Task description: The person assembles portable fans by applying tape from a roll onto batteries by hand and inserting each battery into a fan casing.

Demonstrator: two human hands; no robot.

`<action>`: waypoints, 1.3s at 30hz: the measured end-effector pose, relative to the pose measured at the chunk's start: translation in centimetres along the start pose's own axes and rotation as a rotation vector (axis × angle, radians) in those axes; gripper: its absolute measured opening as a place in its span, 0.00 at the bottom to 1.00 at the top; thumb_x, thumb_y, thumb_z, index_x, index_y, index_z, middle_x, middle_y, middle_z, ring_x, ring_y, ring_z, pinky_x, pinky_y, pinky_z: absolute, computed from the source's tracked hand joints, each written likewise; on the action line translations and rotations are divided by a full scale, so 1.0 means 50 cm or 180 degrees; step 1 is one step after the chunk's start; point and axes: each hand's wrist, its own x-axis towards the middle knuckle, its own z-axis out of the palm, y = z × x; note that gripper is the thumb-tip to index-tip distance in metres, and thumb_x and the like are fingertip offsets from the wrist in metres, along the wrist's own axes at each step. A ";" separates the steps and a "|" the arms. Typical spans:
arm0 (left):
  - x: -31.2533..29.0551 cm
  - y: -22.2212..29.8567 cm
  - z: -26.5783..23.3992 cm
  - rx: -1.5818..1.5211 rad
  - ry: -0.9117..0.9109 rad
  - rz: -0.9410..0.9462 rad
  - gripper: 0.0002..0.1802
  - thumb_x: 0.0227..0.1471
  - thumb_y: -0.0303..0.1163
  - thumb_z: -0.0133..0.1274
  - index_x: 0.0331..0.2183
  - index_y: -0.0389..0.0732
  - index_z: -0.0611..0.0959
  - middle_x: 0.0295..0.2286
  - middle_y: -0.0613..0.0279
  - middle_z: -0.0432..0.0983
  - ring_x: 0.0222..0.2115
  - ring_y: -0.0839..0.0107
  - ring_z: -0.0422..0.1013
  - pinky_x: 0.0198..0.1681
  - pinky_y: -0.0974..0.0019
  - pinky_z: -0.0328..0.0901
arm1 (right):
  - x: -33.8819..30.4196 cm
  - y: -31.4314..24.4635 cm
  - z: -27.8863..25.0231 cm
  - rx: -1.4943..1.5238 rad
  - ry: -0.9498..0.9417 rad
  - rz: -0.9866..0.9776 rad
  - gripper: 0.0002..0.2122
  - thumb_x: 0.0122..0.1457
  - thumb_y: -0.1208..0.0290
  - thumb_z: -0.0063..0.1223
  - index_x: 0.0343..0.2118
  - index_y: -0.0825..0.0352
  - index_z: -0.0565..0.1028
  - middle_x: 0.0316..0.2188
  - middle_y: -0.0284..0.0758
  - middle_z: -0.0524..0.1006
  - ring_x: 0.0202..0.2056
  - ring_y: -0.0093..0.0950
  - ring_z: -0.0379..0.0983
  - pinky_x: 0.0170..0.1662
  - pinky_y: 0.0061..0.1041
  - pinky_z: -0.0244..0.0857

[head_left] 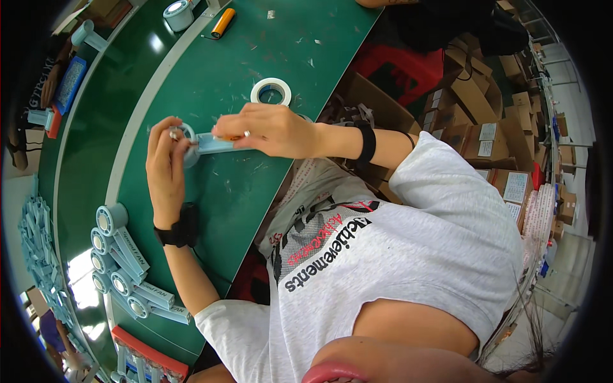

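Note:
Over the green table, a light blue handheld fan (205,144) lies across between my two hands. My left hand (167,156), with a ring and a black watch, is closed on its round head, the fingers bent over the rim. My right hand (274,131) is closed at the handle, fingertips pressed down on it. Under those fingers a bit of something orange shows, mostly hidden. Just beyond my right hand, a roll of white tape (287,94) lies flat. Farther off, an orange cylindrical battery (223,23) with a thin wire rests on the table.
Several light blue fans (131,255) lie grouped at the left, near a red tray (150,354). A heap of light blue parts (41,239) sits beyond the pale rail. Another fan head (178,15) stands at the far edge. Cardboard boxes (498,143) and a red stool (399,70) are at the right.

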 end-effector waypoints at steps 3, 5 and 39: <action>0.000 -0.004 0.006 -0.0929 0.0097 -0.0899 0.04 0.52 0.22 0.42 0.32 0.32 0.71 0.35 0.57 0.68 0.35 0.66 0.67 0.39 0.67 0.63 | -0.004 0.013 0.021 0.0159 0.0136 0.0002 0.18 0.42 0.80 0.58 0.40 0.64 0.73 0.38 0.30 0.75 0.33 0.26 0.68 0.39 0.25 0.66; -0.005 -0.012 0.010 -0.0713 0.0157 -0.0650 0.05 0.54 0.23 0.40 0.33 0.32 0.70 0.34 0.56 0.67 0.32 0.68 0.66 0.34 0.70 0.63 | -0.009 0.015 0.020 0.0229 0.0200 0.0023 0.19 0.41 0.80 0.58 0.40 0.64 0.73 0.38 0.29 0.75 0.32 0.26 0.68 0.40 0.27 0.66; -0.024 -0.033 0.014 -0.0784 0.0035 -0.0737 0.09 0.56 0.26 0.39 0.38 0.33 0.71 0.38 0.58 0.67 0.37 0.69 0.64 0.39 0.71 0.60 | 0.031 0.041 -0.011 -0.0174 -0.1833 0.0025 0.29 0.50 0.61 0.53 0.55 0.60 0.56 0.37 0.31 0.74 0.27 0.30 0.69 0.40 0.25 0.56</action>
